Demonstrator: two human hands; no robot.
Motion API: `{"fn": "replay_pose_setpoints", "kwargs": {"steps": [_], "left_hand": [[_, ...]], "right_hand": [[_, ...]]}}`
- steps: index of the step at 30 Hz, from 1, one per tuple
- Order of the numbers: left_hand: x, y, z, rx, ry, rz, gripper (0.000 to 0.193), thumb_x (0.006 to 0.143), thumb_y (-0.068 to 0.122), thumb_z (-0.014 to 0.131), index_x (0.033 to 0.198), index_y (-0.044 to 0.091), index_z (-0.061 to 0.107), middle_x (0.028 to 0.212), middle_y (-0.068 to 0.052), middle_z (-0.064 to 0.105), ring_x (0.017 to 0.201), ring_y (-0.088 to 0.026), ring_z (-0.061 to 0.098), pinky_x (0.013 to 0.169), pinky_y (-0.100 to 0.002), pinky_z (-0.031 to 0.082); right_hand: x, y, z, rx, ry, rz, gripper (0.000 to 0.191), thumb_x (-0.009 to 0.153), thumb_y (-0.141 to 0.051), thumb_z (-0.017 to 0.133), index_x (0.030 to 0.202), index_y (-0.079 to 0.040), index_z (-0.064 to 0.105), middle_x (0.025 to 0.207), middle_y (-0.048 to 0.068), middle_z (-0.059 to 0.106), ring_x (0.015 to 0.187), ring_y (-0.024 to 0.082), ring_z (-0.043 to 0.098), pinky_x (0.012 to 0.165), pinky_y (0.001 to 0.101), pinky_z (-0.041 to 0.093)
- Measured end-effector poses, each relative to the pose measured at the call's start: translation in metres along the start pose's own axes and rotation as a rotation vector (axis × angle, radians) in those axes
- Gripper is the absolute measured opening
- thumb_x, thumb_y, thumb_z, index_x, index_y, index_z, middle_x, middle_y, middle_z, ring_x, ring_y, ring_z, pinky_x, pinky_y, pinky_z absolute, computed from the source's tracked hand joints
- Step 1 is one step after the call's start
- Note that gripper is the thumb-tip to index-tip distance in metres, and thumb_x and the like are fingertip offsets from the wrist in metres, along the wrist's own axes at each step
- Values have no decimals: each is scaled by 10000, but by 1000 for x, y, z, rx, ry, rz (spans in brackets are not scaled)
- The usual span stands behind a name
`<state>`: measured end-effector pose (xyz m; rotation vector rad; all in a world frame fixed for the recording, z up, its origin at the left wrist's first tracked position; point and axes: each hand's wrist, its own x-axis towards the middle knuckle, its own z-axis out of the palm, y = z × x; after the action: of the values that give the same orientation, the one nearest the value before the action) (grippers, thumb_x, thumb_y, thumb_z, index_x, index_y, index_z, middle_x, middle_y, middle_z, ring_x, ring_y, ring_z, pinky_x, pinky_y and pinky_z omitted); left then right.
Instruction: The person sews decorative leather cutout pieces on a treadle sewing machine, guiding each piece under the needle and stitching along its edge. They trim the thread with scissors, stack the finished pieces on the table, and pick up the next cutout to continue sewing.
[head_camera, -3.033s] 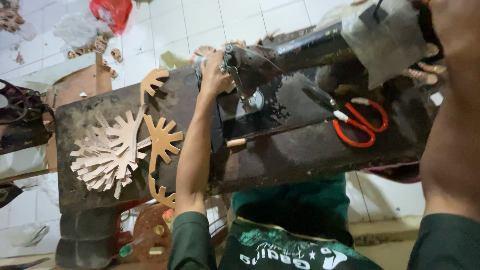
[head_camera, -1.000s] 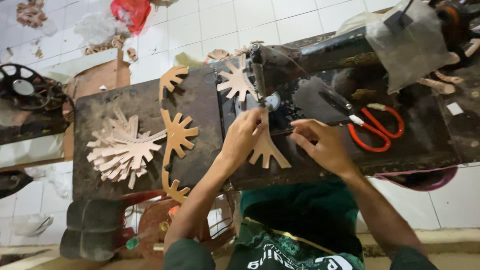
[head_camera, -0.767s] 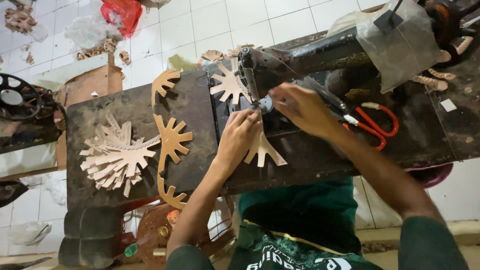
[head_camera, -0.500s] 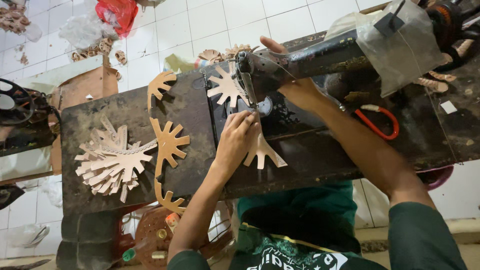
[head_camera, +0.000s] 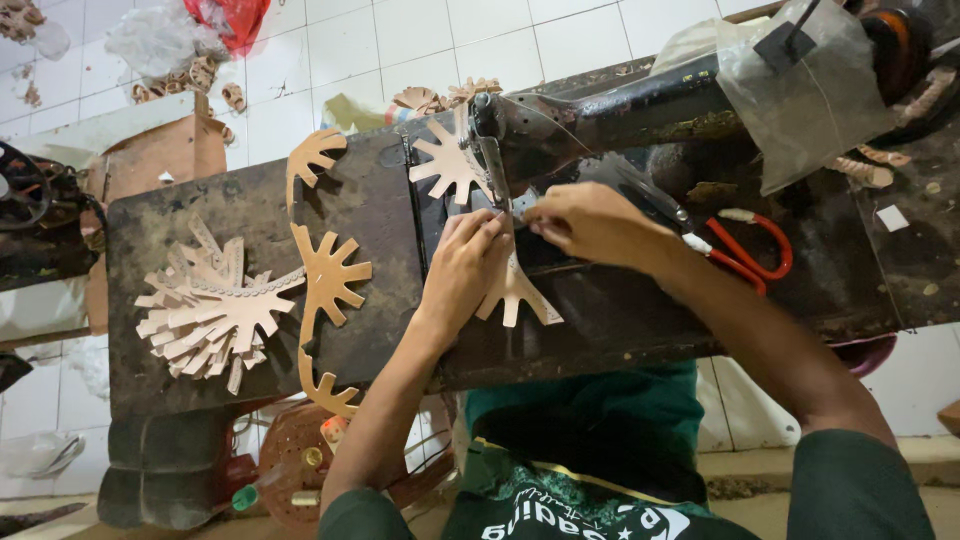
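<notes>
Both hands meet at the needle of the black sewing machine (head_camera: 600, 115).

Left hand (head_camera: 465, 265) lies flat, fingers together, pressing the tan fan-shaped leather piece (head_camera: 515, 295) onto the dark tabletop (head_camera: 250, 200) just under the machine's head; right hand (head_camera: 590, 222) pinches the same piece's edge beside the needle, fingers closed on it. To do this well, I judge the piece should stay flat and taut between both hands, fingertips kept clear of the needle's path. Red-handled scissors (head_camera: 750, 250) lie right of the hands; a stack of cut leather pieces (head_camera: 210, 310) sits well to the left.
</notes>
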<state>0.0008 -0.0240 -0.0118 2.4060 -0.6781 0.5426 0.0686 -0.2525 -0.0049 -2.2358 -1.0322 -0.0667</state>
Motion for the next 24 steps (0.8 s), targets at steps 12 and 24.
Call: {"fn": "replay_pose_setpoints", "kwargs": {"steps": [12, 24], "left_hand": [[-23, 47, 2, 253, -46, -268, 707, 843, 345, 816, 1376, 0, 506, 1407, -245, 484, 1391, -465, 405, 1156, -540, 321], [-17, 30, 14, 238, -57, -272, 779, 860, 388, 806, 1419, -31, 461, 1457, -249, 473, 1440, -483, 364, 1197, -590, 260]], "right_hand": [[-11, -4, 8, -184, 19, -116, 316, 857, -189, 725, 1164, -118, 744, 847, 86, 622, 794, 313, 646, 659, 447, 523], [-13, -1, 10, -191, 19, -94, 275, 871, -197, 711, 1133, -124, 751, 822, 87, 613, 780, 312, 646, 644, 446, 524]]}}
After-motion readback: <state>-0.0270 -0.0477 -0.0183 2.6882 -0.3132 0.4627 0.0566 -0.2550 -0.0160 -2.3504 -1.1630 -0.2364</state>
